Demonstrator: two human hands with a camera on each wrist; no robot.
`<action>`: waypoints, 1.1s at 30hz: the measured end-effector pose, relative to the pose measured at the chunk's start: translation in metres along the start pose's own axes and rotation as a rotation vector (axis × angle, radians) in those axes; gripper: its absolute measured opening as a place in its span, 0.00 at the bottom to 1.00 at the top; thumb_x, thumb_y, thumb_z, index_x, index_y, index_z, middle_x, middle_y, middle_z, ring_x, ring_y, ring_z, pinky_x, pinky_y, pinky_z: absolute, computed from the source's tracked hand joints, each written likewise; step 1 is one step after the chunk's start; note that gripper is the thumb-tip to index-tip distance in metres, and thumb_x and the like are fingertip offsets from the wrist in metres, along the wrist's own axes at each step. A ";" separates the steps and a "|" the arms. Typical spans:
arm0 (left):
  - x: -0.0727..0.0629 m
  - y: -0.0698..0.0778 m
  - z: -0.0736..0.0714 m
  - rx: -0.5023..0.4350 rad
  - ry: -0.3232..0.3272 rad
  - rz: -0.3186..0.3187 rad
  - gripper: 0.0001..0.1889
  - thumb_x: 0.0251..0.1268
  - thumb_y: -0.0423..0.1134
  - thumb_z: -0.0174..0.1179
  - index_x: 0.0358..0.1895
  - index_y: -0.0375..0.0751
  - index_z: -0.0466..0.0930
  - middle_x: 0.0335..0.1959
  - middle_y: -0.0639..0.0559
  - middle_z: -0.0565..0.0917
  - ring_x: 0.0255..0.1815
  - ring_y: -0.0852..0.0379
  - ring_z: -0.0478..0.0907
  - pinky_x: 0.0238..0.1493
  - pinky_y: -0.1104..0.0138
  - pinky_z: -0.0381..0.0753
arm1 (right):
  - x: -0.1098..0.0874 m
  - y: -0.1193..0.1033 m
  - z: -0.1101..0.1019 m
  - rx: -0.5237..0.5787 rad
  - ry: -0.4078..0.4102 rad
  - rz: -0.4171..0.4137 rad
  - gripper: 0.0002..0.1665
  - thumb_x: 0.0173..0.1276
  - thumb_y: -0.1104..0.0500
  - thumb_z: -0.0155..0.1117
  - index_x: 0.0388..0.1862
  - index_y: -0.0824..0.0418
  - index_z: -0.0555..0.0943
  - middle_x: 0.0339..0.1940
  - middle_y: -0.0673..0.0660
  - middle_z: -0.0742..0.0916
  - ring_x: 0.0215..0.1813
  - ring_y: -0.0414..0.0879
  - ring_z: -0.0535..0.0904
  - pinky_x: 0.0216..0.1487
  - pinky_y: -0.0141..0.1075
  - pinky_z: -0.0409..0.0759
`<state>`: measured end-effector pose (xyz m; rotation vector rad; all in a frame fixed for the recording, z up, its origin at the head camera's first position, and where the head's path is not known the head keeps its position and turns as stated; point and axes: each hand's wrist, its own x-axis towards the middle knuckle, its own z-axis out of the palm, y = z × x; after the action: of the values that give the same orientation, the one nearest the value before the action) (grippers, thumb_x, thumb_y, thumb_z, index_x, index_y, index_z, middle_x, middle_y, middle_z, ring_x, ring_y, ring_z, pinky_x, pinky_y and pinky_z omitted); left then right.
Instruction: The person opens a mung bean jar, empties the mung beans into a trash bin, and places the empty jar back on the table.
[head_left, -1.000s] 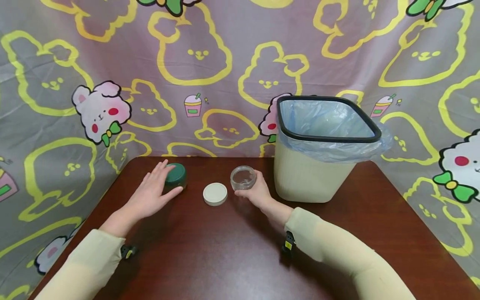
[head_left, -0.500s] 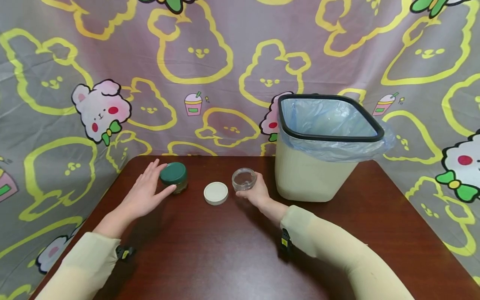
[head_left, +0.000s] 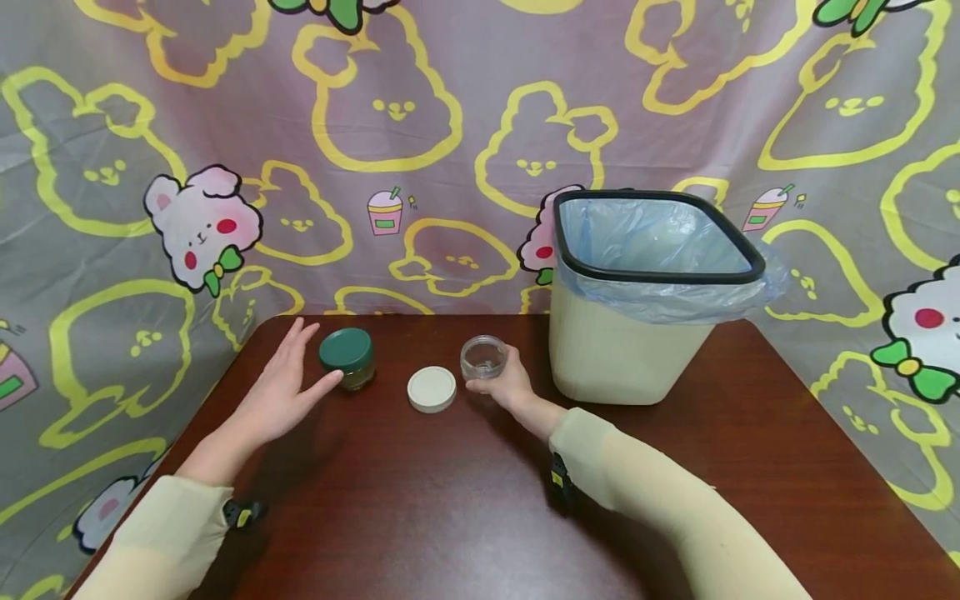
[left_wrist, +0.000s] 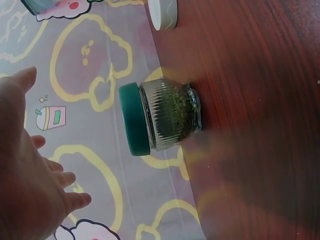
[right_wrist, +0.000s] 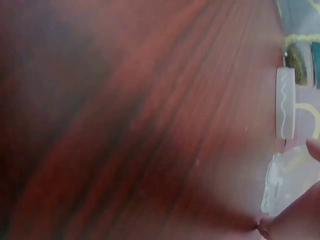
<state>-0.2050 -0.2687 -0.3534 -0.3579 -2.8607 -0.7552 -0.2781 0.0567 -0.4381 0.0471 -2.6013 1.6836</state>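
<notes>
Clear jar in right hand, green-lidded jar beside left hand

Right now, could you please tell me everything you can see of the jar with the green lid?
The jar is squat, with clear, ribbed walls of what looks like glass and a smooth green lid on top. Dark greenish contents show through; I cannot tell what they are. It stands upright on the brown table, left of the white lid. The left hand is beside it, not touching.
</notes>
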 end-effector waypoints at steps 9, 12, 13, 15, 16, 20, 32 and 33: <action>0.004 -0.010 -0.003 -0.080 -0.007 -0.041 0.47 0.70 0.55 0.55 0.77 0.35 0.35 0.77 0.33 0.33 0.75 0.31 0.37 0.62 0.33 0.48 | -0.001 -0.001 -0.008 -0.060 -0.008 -0.003 0.66 0.45 0.60 0.83 0.74 0.69 0.48 0.69 0.72 0.66 0.69 0.63 0.63 0.65 0.51 0.63; 0.006 -0.011 -0.005 -0.092 -0.017 -0.050 0.48 0.70 0.57 0.54 0.77 0.35 0.35 0.76 0.32 0.34 0.75 0.30 0.37 0.63 0.33 0.48 | -0.009 -0.008 -0.017 -0.090 -0.021 -0.028 0.69 0.46 0.57 0.83 0.76 0.67 0.45 0.73 0.70 0.61 0.73 0.61 0.58 0.67 0.52 0.60; 0.007 -0.011 -0.006 -0.092 -0.020 -0.057 0.48 0.70 0.57 0.55 0.77 0.35 0.35 0.76 0.31 0.34 0.75 0.30 0.37 0.63 0.33 0.47 | -0.011 -0.010 -0.020 -0.099 -0.028 -0.045 0.69 0.47 0.56 0.83 0.77 0.66 0.44 0.74 0.69 0.60 0.73 0.60 0.57 0.68 0.51 0.60; 0.009 -0.012 -0.007 -0.089 -0.025 -0.064 0.49 0.69 0.58 0.55 0.76 0.34 0.34 0.76 0.31 0.34 0.75 0.30 0.37 0.64 0.34 0.48 | -0.015 -0.016 -0.027 -0.103 -0.048 -0.083 0.69 0.48 0.55 0.82 0.77 0.65 0.44 0.75 0.67 0.59 0.74 0.60 0.56 0.69 0.51 0.58; 0.011 -0.012 -0.007 -0.088 -0.027 -0.065 0.50 0.69 0.58 0.55 0.76 0.34 0.34 0.76 0.30 0.35 0.75 0.30 0.37 0.64 0.34 0.48 | -0.017 -0.019 -0.031 -0.099 -0.058 -0.104 0.68 0.49 0.56 0.82 0.77 0.65 0.45 0.75 0.67 0.58 0.74 0.60 0.56 0.69 0.52 0.58; 0.017 -0.014 -0.008 -0.067 -0.028 -0.056 0.52 0.67 0.59 0.57 0.76 0.32 0.34 0.76 0.29 0.39 0.74 0.30 0.40 0.64 0.35 0.49 | -0.024 -0.027 -0.044 -0.109 -0.105 -0.169 0.65 0.50 0.58 0.81 0.77 0.64 0.48 0.75 0.67 0.60 0.73 0.60 0.58 0.68 0.52 0.60; 0.043 -0.019 0.000 0.040 -0.152 -0.059 0.54 0.63 0.65 0.57 0.77 0.33 0.40 0.75 0.28 0.41 0.75 0.31 0.37 0.65 0.35 0.47 | -0.048 -0.023 -0.078 -0.206 -0.289 -0.331 0.51 0.56 0.56 0.76 0.73 0.64 0.58 0.69 0.67 0.68 0.70 0.60 0.62 0.66 0.54 0.63; 0.046 -0.020 0.001 0.046 -0.161 -0.060 0.54 0.63 0.65 0.58 0.77 0.33 0.40 0.75 0.28 0.41 0.75 0.31 0.37 0.65 0.35 0.48 | -0.049 -0.022 -0.081 -0.214 -0.305 -0.342 0.51 0.57 0.55 0.76 0.73 0.65 0.59 0.69 0.67 0.68 0.70 0.60 0.63 0.65 0.54 0.63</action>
<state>-0.2541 -0.2761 -0.3538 -0.3433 -3.0461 -0.6995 -0.2261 0.1213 -0.3876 0.7490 -2.7568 1.3652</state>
